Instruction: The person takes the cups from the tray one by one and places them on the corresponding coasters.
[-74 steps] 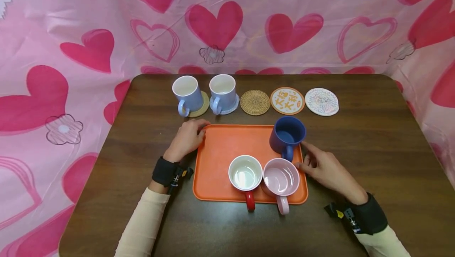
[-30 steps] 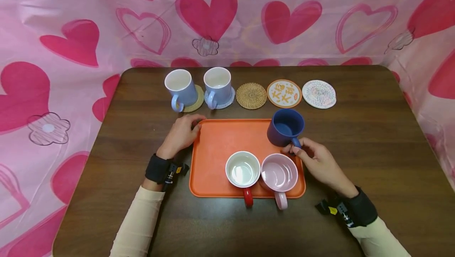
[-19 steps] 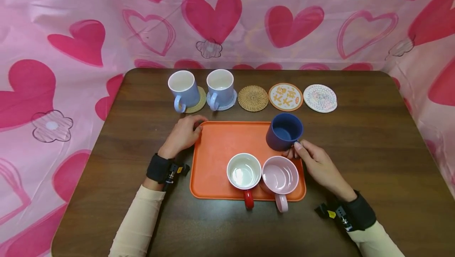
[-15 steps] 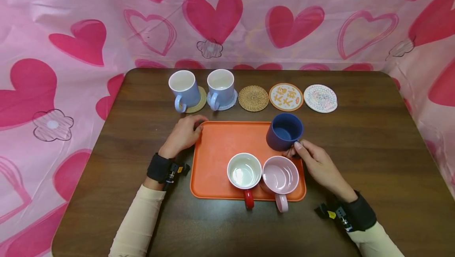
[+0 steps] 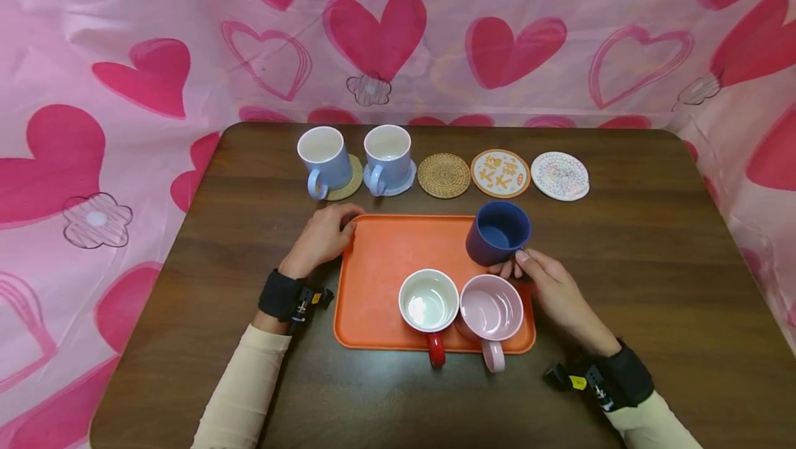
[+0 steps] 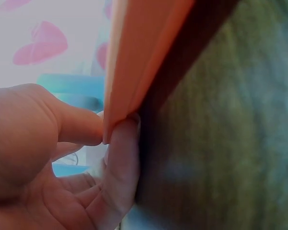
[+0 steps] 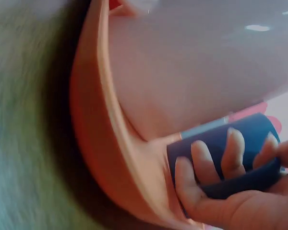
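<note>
An orange tray [image 5: 379, 283] lies on the table, and my left hand [image 5: 321, 237] pinches its far left corner. In the left wrist view the thumb [image 6: 81, 125] and a finger [image 6: 122, 158] meet at the tray's edge. My right hand [image 5: 560, 293] grips the handle of a dark blue mug [image 5: 491, 242] at the tray's back right corner. Through the right wrist view, fingers pass through the handle toward the blue mug body [image 7: 216, 148]. At the tray's front stand a white mug [image 5: 429, 300] with a red handle and a pink mug [image 5: 491, 307], side by side.
Behind the tray, two light blue mugs [image 5: 332, 166] stand on or partly on coasters. To their right lie a woven brown coaster [image 5: 444, 175], an orange-rimmed coaster [image 5: 500, 173] and a white speckled coaster [image 5: 560, 176]. A heart-patterned cloth [image 5: 429, 103] hangs behind the table.
My right hand has come from beside the tray onto the dark blue mug's handle, and the handle has turned to the right. The left hand stays at the tray's corner.
</note>
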Demonstrator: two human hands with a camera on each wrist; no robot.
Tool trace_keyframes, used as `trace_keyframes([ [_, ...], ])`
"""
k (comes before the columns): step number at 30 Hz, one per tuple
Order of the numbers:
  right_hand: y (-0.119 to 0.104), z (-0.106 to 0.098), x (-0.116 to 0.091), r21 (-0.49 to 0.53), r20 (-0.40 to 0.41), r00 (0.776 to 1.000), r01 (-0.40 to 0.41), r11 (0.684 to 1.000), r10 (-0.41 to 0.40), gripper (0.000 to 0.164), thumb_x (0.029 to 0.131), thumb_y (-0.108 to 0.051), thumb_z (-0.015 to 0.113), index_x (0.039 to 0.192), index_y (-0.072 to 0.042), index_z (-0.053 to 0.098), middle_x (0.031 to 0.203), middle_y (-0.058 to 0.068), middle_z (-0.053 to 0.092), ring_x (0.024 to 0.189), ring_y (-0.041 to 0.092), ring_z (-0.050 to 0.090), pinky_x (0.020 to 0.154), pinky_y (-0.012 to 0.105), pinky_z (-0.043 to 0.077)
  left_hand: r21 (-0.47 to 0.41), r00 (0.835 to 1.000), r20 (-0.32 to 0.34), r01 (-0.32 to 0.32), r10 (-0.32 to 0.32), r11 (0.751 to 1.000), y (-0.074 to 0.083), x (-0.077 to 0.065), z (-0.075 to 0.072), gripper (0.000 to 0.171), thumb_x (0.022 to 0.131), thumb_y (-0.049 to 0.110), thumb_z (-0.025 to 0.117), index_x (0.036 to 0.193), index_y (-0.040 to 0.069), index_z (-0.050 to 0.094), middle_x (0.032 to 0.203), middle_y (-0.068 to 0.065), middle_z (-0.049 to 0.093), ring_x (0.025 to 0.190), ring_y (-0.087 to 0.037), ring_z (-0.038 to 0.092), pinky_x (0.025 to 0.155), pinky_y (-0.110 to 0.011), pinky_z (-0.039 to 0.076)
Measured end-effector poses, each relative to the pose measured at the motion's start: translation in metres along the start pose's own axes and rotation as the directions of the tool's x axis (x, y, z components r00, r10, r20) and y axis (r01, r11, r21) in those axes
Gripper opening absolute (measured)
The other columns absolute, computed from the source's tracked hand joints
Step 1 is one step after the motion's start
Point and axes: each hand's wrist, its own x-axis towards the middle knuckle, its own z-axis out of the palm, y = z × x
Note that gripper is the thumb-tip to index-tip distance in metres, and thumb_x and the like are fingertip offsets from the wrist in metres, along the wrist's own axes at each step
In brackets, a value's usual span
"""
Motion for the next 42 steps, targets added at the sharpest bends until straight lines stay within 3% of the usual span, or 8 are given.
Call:
trace_keyframes([
  [6,0.002,0.005,-0.003,-0.037,-0.055,0.998,0.041,0.998,-0.043,0.044,0.112,-0.026,0.034,0.092,0.011,0.049,0.1,0.006,0.073,0.101,0.011,0.067,0.088,0.016,0.048,-0.01,1.0,-0.004,-0.01,0.01,1.0,-0.001,-0.001,0.003,0.028,0.099,0.012,0.058,0.125,0.01,0.069,0.108,-0.009,0.069,0.091,-0.028,0.061,0.082,-0.041,0.05],
  [13,0.007,0.007,0.0,0.148,-0.038,0.995,0.095,0.984,-0.091,0.045,0.112,-0.02,0.033,0.087,0.017,0.037,0.095,0.006,0.059,0.098,0.013,0.066,0.089,0.019,0.05,-0.013,1.0,-0.005,-0.002,0.002,1.0,-0.003,-0.002,0.0,0.028,0.099,0.011,0.058,0.125,0.01,0.069,0.107,-0.009,0.068,0.089,-0.027,0.06,0.08,-0.039,0.049],
  [22,0.006,0.011,0.002,0.091,-0.104,0.993,0.063,0.994,-0.053,0.045,0.111,-0.02,0.036,0.085,0.016,0.042,0.09,0.007,0.07,0.085,0.013,0.061,0.083,0.018,0.052,-0.016,0.999,-0.02,-0.036,0.035,0.999,-0.005,-0.002,0.0,0.027,0.099,0.011,0.058,0.123,0.01,0.07,0.113,-0.009,0.07,0.095,-0.027,0.061,0.088,-0.043,0.052],
  [29,0.002,0.014,0.0,0.053,-0.119,0.989,0.097,0.994,-0.09,0.046,0.111,-0.017,0.036,0.082,0.018,0.043,0.089,0.004,0.072,0.085,0.011,0.064,0.082,0.018,0.053,-0.018,0.999,-0.019,-0.038,0.038,0.999,-0.006,-0.002,0.0,0.026,0.099,0.011,0.059,0.122,0.01,0.07,0.112,-0.009,0.07,0.094,-0.027,0.061,0.087,-0.044,0.053],
  [36,-0.004,0.014,0.001,0.092,-0.105,0.988,0.126,0.988,-0.117,0.047,0.111,-0.018,0.035,0.087,0.021,0.041,0.092,0.006,0.074,0.086,0.015,0.067,0.084,0.02,0.055,-0.016,1.0,-0.016,-0.019,0.019,1.0,-0.005,-0.001,-0.001,0.025,0.099,0.013,0.06,0.122,0.011,0.07,0.111,-0.008,0.07,0.093,-0.027,0.061,0.086,-0.044,0.054],
  [42,-0.009,0.015,0.006,0.046,-0.104,0.984,0.146,0.988,-0.141,0.047,0.111,-0.018,0.034,0.085,0.02,0.041,0.091,0.007,0.074,0.086,0.015,0.069,0.084,0.021,0.056,-0.017,1.0,-0.014,-0.021,0.021,1.0,-0.005,-0.002,0.0,0.025,0.099,0.012,0.06,0.122,0.011,0.07,0.111,-0.008,0.071,0.092,-0.026,0.061,0.085,-0.042,0.053],
])
